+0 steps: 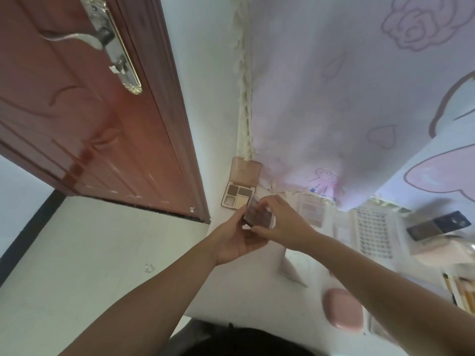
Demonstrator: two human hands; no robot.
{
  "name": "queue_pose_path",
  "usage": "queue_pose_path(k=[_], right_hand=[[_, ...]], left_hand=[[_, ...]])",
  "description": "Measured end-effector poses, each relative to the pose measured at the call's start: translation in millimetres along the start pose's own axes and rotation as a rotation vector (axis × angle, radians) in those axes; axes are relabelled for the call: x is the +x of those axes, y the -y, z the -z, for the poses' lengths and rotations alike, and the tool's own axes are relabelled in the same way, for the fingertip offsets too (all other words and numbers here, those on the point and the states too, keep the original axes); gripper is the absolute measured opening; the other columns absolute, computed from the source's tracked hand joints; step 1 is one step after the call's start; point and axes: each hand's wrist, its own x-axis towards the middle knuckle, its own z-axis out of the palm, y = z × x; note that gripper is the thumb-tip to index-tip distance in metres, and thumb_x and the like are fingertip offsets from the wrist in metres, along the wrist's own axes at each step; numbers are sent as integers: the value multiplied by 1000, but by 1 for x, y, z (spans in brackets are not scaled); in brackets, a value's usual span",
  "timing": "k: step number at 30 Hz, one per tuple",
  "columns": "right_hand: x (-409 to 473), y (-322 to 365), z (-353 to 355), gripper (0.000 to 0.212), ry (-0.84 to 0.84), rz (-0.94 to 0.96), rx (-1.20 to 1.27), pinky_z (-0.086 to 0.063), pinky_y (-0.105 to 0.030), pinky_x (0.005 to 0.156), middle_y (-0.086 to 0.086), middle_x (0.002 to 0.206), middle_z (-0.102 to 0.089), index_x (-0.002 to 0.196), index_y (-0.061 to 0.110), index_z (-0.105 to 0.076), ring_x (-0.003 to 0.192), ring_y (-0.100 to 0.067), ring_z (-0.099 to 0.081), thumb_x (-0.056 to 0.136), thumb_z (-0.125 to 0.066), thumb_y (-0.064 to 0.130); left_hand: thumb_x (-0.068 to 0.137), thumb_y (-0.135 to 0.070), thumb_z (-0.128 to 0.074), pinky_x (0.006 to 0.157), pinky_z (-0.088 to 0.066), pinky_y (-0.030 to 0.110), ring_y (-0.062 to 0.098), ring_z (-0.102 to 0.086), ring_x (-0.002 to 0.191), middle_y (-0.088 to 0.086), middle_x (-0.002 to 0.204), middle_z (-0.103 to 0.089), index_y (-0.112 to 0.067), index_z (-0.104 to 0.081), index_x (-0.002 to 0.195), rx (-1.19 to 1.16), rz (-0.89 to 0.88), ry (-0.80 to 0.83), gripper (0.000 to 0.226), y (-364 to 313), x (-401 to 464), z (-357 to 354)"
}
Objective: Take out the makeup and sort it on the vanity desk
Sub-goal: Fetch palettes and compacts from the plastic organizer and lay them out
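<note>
Both my hands hold one small eyeshadow palette [258, 213] with brownish pans above the white vanity desk [257, 299]. My left hand [237, 238] cups it from below and the left. My right hand [280, 222] grips its right side, fingers over its top edge. Just behind it, an open pink palette [240, 190] with four pans lies against the wall, its lid leaning upright.
A pink oval compact [341, 312] lies at the near right. A white perforated organizer [372, 232], a dark box [438, 224] and brushes [462, 291] stand further right. A pink cartoon cloth [347, 98] hangs behind. A brown door [90, 111] is at the left.
</note>
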Motion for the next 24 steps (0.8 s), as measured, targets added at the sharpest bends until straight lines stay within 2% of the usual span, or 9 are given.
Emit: queue_pose_path(k=[3,7,10,12,15,17,20,22,24], right_hand=[[-7,12,-1,43,34,-12,61,-37,-20,88,5,109,-50,109,22,-52,101,-11,-48,74,-75,34],[-11,18,-2,30,169,-114,277,-46,-25,93,7,109,-62,105,24,-56,106,-11,-58,80,-71,31],[-7,21,1,17,226,-244,528,-52,-23,89,3,105,-70,102,23,-62,100,-11,-65,89,-62,34],[0,20,3,23,192,-331,670,-55,-28,86,-5,101,-73,102,15,-66,94,-17,-68,96,-51,32],[11,19,-4,24,142,-393,646,-56,-31,84,-10,100,-72,100,13,-66,89,-19,-70,99,-46,26],[19,23,-17,20,118,-381,589,-55,-31,86,-6,101,-72,99,17,-67,92,-16,-69,98,-48,24],[33,32,-34,20,33,-344,466,-51,-30,89,1,101,-71,102,19,-68,95,-12,-67,97,-50,25],[43,35,-41,23,-12,-341,387,-49,-31,91,2,100,-70,103,18,-69,96,-14,-66,97,-50,27],[51,35,-44,25,-29,-368,356,-50,-38,91,0,99,-70,100,16,-70,97,-21,-65,97,-49,29]], left_hand=[[91,-45,-53,83,-54,36,28,-65,98,19,122,-61,-6,-55,127,-62,-21,9,53,10,-9,6],[87,-46,-52,68,-56,32,33,-64,94,25,112,-62,-4,-55,127,-138,56,32,58,21,-25,30],[93,-45,-46,72,-57,35,38,-62,103,29,122,-56,-1,-54,128,-145,97,55,57,25,-37,49],[95,-39,-45,77,-56,39,40,-61,106,28,123,-57,-1,-55,126,-126,75,22,50,28,-42,59],[95,-22,-49,79,-57,42,33,-66,97,20,109,-66,-4,-60,118,-27,-8,-110,31,32,-43,69],[98,-12,-43,77,-57,37,26,-66,93,13,103,-68,-7,-61,115,87,-99,-227,26,30,-41,72],[96,-3,-37,79,-50,24,15,-62,91,4,100,-68,-16,-66,101,315,-246,-420,33,22,-36,73],[93,-2,-34,83,-42,25,16,-54,87,1,92,-62,-24,-65,83,495,-301,-498,39,14,-32,73],[90,-2,-33,75,-36,27,16,-45,83,4,88,-54,-22,-62,78,665,-307,-517,37,9,-25,74]])
